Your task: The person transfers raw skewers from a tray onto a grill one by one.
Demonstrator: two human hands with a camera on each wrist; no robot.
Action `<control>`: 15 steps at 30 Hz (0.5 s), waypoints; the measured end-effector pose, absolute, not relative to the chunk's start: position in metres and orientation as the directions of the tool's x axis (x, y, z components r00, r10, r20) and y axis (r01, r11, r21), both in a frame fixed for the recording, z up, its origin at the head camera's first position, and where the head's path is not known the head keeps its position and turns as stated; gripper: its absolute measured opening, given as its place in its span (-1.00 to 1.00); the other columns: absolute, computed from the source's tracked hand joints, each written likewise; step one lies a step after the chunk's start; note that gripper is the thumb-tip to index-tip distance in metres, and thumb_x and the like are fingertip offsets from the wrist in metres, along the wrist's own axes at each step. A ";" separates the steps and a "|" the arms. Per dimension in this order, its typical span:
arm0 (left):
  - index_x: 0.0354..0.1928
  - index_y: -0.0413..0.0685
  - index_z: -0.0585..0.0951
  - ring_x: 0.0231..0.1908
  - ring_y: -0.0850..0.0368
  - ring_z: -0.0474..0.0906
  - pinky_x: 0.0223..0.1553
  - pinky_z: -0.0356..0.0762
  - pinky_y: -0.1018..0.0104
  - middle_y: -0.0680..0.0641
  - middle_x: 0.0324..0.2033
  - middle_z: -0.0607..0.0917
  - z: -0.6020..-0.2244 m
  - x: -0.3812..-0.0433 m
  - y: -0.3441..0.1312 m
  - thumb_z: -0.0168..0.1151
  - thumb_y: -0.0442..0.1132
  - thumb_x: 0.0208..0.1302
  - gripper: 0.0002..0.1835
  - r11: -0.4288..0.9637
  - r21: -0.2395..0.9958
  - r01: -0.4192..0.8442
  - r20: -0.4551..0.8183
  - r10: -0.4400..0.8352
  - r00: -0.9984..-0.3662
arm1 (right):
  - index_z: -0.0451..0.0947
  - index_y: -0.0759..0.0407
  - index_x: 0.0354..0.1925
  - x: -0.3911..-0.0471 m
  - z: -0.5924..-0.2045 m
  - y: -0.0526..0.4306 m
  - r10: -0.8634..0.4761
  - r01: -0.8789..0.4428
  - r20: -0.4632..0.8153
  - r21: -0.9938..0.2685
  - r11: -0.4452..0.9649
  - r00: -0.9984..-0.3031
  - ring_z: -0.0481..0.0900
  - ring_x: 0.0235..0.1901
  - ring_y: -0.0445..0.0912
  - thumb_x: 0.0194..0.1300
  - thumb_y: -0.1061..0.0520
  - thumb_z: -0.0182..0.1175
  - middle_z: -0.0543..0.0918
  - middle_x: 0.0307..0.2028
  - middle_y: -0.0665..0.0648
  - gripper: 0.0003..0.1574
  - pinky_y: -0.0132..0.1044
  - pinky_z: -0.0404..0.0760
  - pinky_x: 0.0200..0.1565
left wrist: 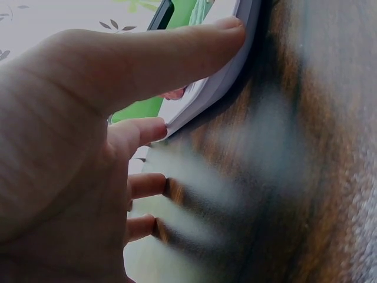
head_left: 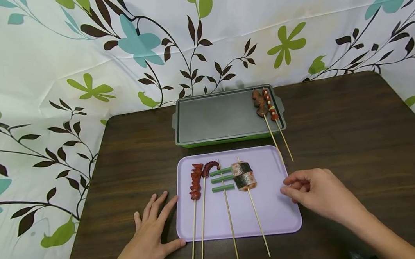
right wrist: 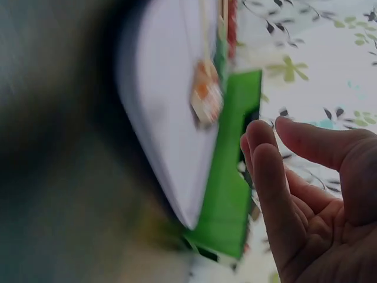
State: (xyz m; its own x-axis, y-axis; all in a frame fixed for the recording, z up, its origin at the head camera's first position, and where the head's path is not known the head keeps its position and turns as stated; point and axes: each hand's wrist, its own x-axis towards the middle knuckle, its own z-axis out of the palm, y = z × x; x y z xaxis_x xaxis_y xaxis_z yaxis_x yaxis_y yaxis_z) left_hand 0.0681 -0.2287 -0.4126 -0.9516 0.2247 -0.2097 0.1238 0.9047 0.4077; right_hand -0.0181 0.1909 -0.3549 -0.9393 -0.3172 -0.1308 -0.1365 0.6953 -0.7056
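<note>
My left hand [head_left: 149,236] lies spread at the lower left corner of the lilac tray [head_left: 273,211], its thumb and index fingertip at the tray's edge. Near the tray's right edge hovers my right hand [head_left: 317,190], thumb and index finger apart, nothing between them. Four skewers lie on the tray, sticks over its front edge: red chunks [head_left: 196,181], a curled octopus tentacle [head_left: 210,168], green stalks [head_left: 222,179] and fish pieces with dark skin [head_left: 243,176]. The right wrist view shows the fish skewer [right wrist: 206,97] blurred.
Behind the tray stands a green grill with a grey plate [head_left: 215,114]. At its right end lie a brown meat skewer [head_left: 259,103] and a red-and-pale skewer [head_left: 270,105], sticks jutting forward. A patterned cloth [head_left: 211,47] hangs behind the dark wooden table [head_left: 352,125].
</note>
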 end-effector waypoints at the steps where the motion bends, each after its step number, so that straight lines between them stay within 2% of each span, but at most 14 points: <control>1: 0.54 0.46 0.01 0.45 -0.33 -0.20 -0.03 -0.19 -0.75 -0.12 0.50 0.04 -0.413 0.068 -0.229 0.40 0.43 -0.12 0.18 0.906 0.407 0.120 -0.215 0.222 -0.951 | 0.71 0.12 -0.31 -0.015 -0.359 0.188 -0.333 -0.135 -0.146 -0.713 0.688 -0.932 0.53 -0.59 -0.28 0.15 0.04 0.44 0.59 -0.56 -0.16 -0.80 -0.37 0.54 -0.53; 8: 0.53 0.48 0.02 0.45 -0.33 -0.21 -0.02 -0.20 -0.74 -0.12 0.50 0.04 -0.412 0.069 -0.229 0.40 0.43 -0.12 0.17 0.904 0.414 0.110 -0.219 0.216 -0.952 | 0.70 0.05 -0.35 -0.004 -0.382 0.171 -0.443 -0.146 -0.202 -0.760 0.633 -0.873 0.50 -0.59 -0.35 0.15 -0.04 0.43 0.56 -0.62 -0.25 -0.79 -0.39 0.49 -0.50; 15: 0.53 0.49 0.01 0.46 -0.31 -0.23 0.00 -0.23 -0.73 -0.11 0.51 0.02 -0.412 0.068 -0.229 0.40 0.44 -0.13 0.18 0.910 0.405 0.091 -0.246 0.204 -0.948 | 0.69 0.10 -0.37 0.001 -0.397 0.165 -0.518 -0.044 -0.275 -0.853 0.521 -0.810 0.56 -0.65 -0.25 0.18 0.00 0.40 0.61 -0.67 -0.15 -0.80 -0.37 0.48 -0.59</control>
State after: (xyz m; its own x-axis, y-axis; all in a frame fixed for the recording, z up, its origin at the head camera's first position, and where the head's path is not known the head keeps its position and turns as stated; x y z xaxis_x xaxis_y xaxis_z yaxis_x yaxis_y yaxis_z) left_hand 0.0675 -0.2288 -0.4117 -0.9476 0.2038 -0.2458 0.0908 0.9100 0.4045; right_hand 0.0006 0.1648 -0.3971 -0.8097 -0.5183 -0.2752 -0.0437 0.5209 -0.8525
